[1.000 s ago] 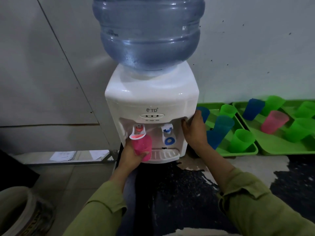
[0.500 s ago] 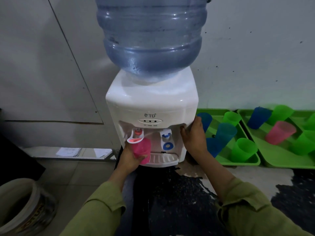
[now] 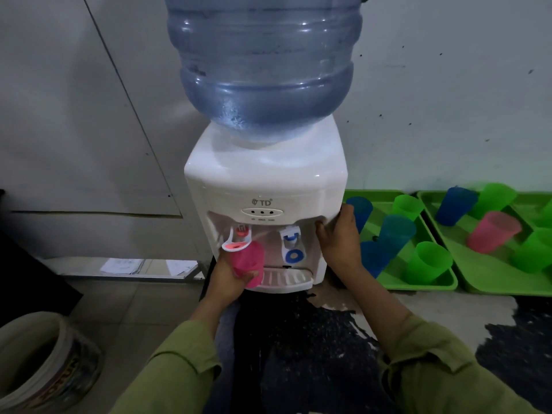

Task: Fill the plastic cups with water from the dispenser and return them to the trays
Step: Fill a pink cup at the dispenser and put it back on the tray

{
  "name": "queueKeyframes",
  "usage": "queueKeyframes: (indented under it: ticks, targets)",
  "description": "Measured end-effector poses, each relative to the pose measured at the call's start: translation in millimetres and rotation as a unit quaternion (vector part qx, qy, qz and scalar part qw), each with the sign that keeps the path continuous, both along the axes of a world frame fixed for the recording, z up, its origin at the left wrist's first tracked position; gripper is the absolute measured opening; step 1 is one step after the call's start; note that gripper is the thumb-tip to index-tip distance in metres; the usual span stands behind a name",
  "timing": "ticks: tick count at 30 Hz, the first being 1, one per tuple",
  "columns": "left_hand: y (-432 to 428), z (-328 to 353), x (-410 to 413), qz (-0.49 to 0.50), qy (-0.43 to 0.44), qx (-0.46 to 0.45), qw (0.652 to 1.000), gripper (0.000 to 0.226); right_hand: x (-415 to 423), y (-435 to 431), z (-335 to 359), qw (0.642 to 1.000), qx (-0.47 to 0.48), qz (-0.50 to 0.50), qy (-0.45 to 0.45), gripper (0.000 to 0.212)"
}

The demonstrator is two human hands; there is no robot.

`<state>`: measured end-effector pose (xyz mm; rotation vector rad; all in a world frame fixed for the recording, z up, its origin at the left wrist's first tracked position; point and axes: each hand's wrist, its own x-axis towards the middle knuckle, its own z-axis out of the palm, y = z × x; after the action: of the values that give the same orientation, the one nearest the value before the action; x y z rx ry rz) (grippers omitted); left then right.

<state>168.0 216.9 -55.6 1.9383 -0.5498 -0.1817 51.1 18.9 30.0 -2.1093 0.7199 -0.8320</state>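
Left hand [image 3: 228, 277] grips pink cup [image 3: 248, 262]; right hand [image 3: 339, 237] grips dispenser [image 3: 265, 186] corner.

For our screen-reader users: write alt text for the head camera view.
A person's left hand holds a pink cup under the red tap of a white water dispenser, while the right hand grips its side. Green trays of coloured cups sit to the right.
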Motion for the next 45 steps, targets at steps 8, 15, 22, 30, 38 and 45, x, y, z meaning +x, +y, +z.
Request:
queueKeyframes:
  ticks: [8,15,22,30,38,45]
  targets:
    - [2,2,0,-0.011,0.003,0.005,1.000,0.078,0,6,-1,1.000,0.021,-0.006,-0.015,0.040]
    - [4,3,2,-0.021,-0.007,0.026,0.999,0.080,2,10,2,0.999,0.040,-0.023,-0.019,0.037]
    - [4,0,6,-0.017,0.021,0.021,0.999,0.081,1,15,5,0.997,0.070,-0.029,-0.009,0.044]
    - [7,-4,6,-0.038,0.040,0.011,0.998,0.084,-4,24,8,0.996,0.076,-0.042,-0.002,0.038]
    - [10,0,4,-0.048,0.052,-0.009,0.997,0.082,-9,47,9,0.993,0.035,-0.107,-0.037,0.056]
    - [9,5,7,-0.054,0.043,-0.017,0.997,0.074,-10,73,8,0.991,-0.046,-0.085,-0.087,0.037]
